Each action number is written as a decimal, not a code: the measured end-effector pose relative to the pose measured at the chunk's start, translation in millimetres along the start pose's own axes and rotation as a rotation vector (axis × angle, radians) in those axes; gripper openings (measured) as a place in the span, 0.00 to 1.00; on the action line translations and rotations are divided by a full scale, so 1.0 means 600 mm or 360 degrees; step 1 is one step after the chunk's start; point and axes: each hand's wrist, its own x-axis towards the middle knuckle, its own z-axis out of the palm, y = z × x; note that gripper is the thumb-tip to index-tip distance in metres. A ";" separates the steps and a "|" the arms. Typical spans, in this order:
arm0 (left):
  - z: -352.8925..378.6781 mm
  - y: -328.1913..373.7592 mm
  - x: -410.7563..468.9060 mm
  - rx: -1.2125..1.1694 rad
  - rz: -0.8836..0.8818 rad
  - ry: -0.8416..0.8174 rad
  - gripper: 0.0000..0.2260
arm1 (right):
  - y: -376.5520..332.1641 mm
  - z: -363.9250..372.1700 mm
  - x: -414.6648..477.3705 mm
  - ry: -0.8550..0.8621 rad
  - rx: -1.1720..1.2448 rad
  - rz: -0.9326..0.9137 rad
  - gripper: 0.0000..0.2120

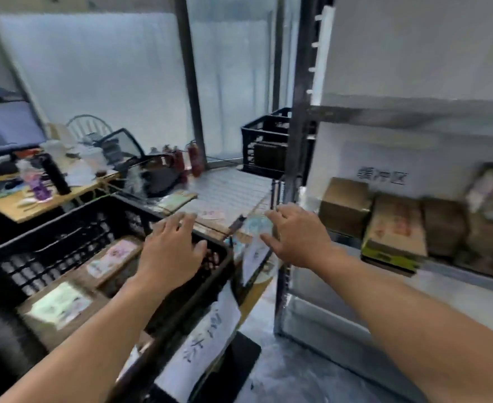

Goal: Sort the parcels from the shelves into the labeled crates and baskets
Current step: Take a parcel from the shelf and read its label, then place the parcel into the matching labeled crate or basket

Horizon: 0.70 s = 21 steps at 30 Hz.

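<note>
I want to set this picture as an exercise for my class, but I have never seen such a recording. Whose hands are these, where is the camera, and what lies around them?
There is no machine here. A person wears one wide-angle camera on the head, so you look down along their own arms. The left hand is over the near corner of a black crate. The crate has a paper label on its front and cardboard parcels inside. The right hand is stretched out with fingers spread, beside a metal shelf stocked with cardboard boxes. Neither hand seems to hold anything, though the picture is blurred.
</note>
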 end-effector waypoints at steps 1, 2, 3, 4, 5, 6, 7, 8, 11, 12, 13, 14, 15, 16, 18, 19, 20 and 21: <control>0.008 0.038 0.010 -0.0039 0.0065 0.0010 0.28 | 0.041 -0.002 -0.024 0.0015 0.0032 0.0100 0.29; 0.016 0.077 0.018 -0.0070 0.0138 0.0016 0.28 | 0.081 -0.006 -0.049 0.0030 0.0051 0.0195 0.28; 0.024 0.120 0.024 -0.0099 0.0205 0.0007 0.28 | 0.121 -0.010 -0.079 0.0029 0.0054 0.0285 0.28; 0.034 0.165 0.027 -0.0129 0.0259 -0.0021 0.28 | 0.159 -0.016 -0.109 0.0018 0.0038 0.0357 0.29; 0.044 0.210 0.027 -0.0164 0.0297 -0.0048 0.28 | 0.197 -0.021 -0.139 -0.0002 0.0022 0.0417 0.29; 0.054 0.254 0.024 -0.0200 0.0327 -0.0081 0.28 | 0.232 -0.026 -0.169 -0.0016 0.0018 0.0474 0.29; 0.064 0.298 0.020 -0.0230 0.0366 -0.0103 0.28 | 0.266 -0.030 -0.197 -0.0020 0.0020 0.0534 0.29; 0.077 0.340 0.015 -0.0259 0.0417 -0.0119 0.28 | 0.299 -0.035 -0.225 -0.0020 0.0023 0.0593 0.29; 0.113 0.455 0.006 -0.0331 0.0531 -0.0191 0.29 | 0.387 -0.050 -0.302 -0.0011 0.0008 0.0718 0.29; 0.121 0.489 0.004 -0.0347 0.0555 -0.0206 0.30 | 0.412 -0.056 -0.324 0.0002 -0.0006 0.0750 0.29; 0.128 0.521 0.001 -0.0376 0.0579 -0.0214 0.30 | 0.435 -0.062 -0.343 0.0008 -0.0009 0.0788 0.29; 0.133 0.552 0.000 -0.0415 0.0603 -0.0221 0.29 | 0.457 -0.068 -0.360 0.0009 -0.0010 0.0826 0.29; 0.137 0.581 -0.003 -0.0462 0.0626 -0.0226 0.29 | 0.479 -0.074 -0.375 0.0002 -0.0001 0.0857 0.29; 0.139 0.608 -0.005 -0.0509 0.0641 -0.0240 0.29 | 0.500 -0.079 -0.388 -0.0007 0.0028 0.0882 0.29; 0.141 0.655 -0.006 -0.0586 0.0649 -0.0259 0.30 | 0.541 -0.090 -0.408 0.0003 0.0168 0.0944 0.30; 0.141 0.675 -0.005 -0.0604 0.0645 -0.0258 0.30 | 0.560 -0.096 -0.414 0.0029 0.0245 0.0989 0.31; 0.142 0.691 -0.002 -0.0610 0.0637 -0.0254 0.31 | 0.577 -0.101 -0.418 0.0061 0.0300 0.1033 0.31; 0.144 0.705 0.003 -0.0609 0.0634 -0.0253 0.30 | 0.593 -0.104 -0.419 0.0089 0.0327 0.1070 0.31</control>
